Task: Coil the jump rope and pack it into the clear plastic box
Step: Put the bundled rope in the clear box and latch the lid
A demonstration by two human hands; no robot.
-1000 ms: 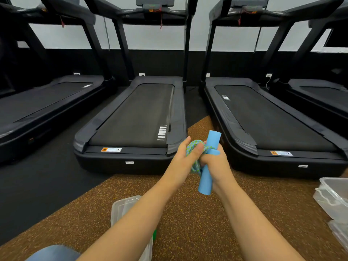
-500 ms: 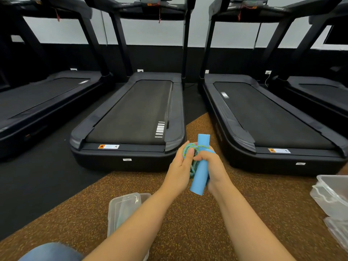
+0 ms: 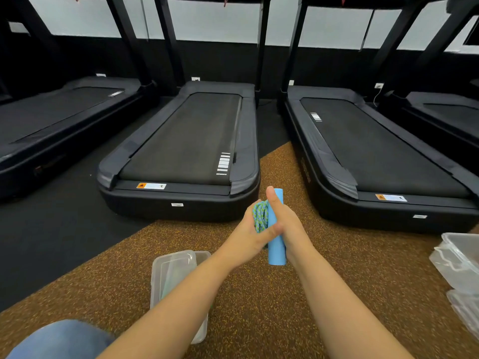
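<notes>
Both hands hold the jump rope in front of me above the brown speckled floor. My right hand [image 3: 290, 226] grips the upright light-blue foam handle [image 3: 276, 248], thumb stretched up along it. My left hand [image 3: 246, 237] wraps the bundle of green-and-blue braided rope [image 3: 260, 216] against the handle's left side, its thumb lying across the handle. A clear plastic box [image 3: 173, 270] with a lid lies on the floor below my left forearm, partly hidden by the arm.
Several black treadmills [image 3: 186, 141] stand in a row ahead, their rear ends close to my hands. A stack of clear plastic boxes [image 3: 458, 260] sits at the right edge. A blue-denim knee [image 3: 59, 340] shows at bottom left.
The handle has gone from tilted to upright. My right thumb now points up along it and the left thumb has come across it. The view has tipped downward.
</notes>
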